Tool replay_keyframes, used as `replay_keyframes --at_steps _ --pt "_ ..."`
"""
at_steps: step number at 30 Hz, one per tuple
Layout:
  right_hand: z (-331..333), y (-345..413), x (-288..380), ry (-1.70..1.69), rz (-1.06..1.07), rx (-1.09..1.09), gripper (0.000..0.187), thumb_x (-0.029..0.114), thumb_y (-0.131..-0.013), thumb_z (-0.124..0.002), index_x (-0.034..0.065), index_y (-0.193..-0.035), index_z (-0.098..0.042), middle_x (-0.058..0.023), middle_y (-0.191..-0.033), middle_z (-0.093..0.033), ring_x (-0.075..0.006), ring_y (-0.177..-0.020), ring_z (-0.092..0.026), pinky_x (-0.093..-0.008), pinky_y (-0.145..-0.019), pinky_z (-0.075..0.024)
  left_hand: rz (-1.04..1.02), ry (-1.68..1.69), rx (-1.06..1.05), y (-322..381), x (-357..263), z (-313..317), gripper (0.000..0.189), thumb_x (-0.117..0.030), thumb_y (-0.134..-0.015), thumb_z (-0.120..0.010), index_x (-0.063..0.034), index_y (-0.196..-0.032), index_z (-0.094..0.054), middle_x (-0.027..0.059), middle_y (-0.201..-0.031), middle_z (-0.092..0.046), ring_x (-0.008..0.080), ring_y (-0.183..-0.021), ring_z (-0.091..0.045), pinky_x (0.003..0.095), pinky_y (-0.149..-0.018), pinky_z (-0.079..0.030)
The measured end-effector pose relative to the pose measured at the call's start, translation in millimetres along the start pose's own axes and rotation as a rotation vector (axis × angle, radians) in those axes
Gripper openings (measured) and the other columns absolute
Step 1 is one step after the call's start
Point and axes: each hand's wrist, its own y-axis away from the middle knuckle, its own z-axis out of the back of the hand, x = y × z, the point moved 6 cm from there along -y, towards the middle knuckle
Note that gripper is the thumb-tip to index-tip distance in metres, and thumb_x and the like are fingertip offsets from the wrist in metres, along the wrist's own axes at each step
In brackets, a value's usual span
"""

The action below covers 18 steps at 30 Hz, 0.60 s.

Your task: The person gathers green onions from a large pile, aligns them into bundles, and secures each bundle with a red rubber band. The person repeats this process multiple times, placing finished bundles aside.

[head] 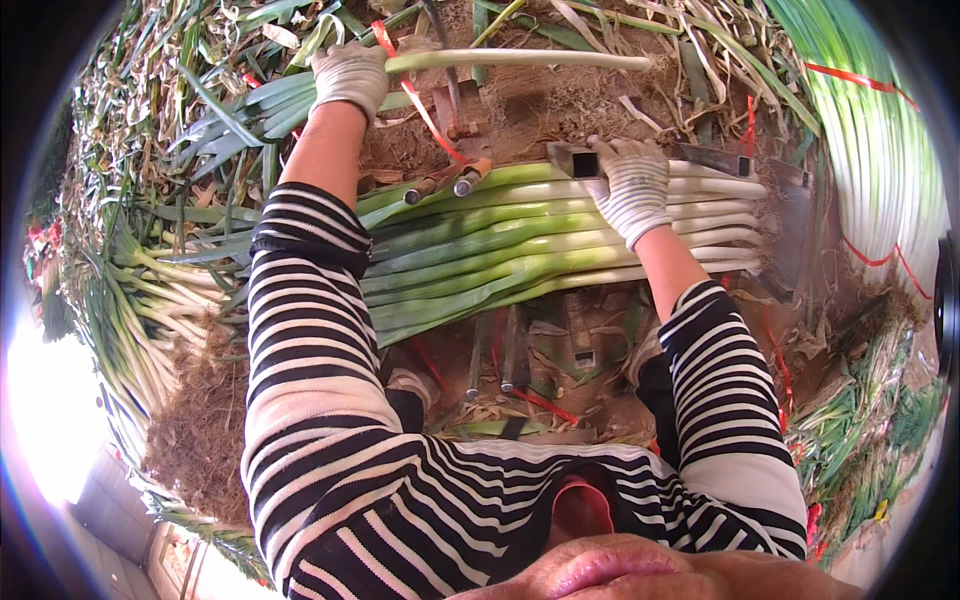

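At the upper left, my left hand [349, 79], in a pale knitted glove, grips a single long green onion [525, 58] around its green part. Its white shank points right and ends in thin roots. My right hand [632, 184], also gloved, lies over the far edge of a laid-out bundle of green onions [510, 244]. Its fingertips are beside the open end of an upright square metal tube [585, 164]; whether they grip anything is hidden. The bundled onions lie side by side, leaves left and white ends right, near an upright metal plate [787, 225].
Round-ended metal bars [465, 184] stand at the bundle's far side, with red tie tape [427, 120] near them. A large tied bundle of green onions [885, 165] is at the right. Loose rooted onions [161, 315] lie at the left. Dry leaf scraps [150, 97] cover the ground.
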Motion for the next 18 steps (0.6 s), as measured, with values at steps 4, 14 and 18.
replay_keyframes --at_steps 4,14,18 --pt "-4.3 3.7 -2.6 -0.052 -0.005 0.013 0.047 0.047 -0.085 -0.065 0.0152 -0.119 -0.068 -0.0067 -0.103 -0.067 -0.0267 -0.107 -0.060 -0.0501 -0.102 -0.0389 -0.073 0.109 -0.109 23.1 -2.7 25.9 0.029 -0.025 -0.088 -0.068 -0.0191 -0.116 -0.070 0.0126 -0.115 -0.069 0.0337 -0.112 -0.066 0.0475 -0.099 -0.048" --pt "62.3 0.1 35.8 -0.016 0.053 0.119 0.041 0.037 -0.088 -0.064 0.0122 -0.121 -0.066 -0.0097 -0.108 -0.068 -0.0303 -0.104 -0.063 -0.0503 -0.097 -0.0446 -0.296 0.007 -0.632 184.5 31.1 170.0 0.027 -0.018 -0.081 -0.071 -0.0182 -0.104 -0.057 0.0106 -0.088 -0.063 0.0329 -0.080 -0.065 0.0474 -0.069 -0.052" --pt "223.8 45.6 120.5 -0.333 0.655 -0.304 0.037 0.030 -0.083 -0.073 0.0152 -0.116 -0.066 -0.0093 -0.108 -0.067 -0.0273 -0.102 -0.065 -0.0432 -0.086 -0.0520 -0.347 -0.087 -0.677 259.6 14.7 195.3 0.022 -0.021 -0.079 -0.073 -0.0160 -0.094 -0.058 0.0083 -0.084 -0.064 0.0289 -0.078 -0.066 0.0445 -0.068 -0.052"
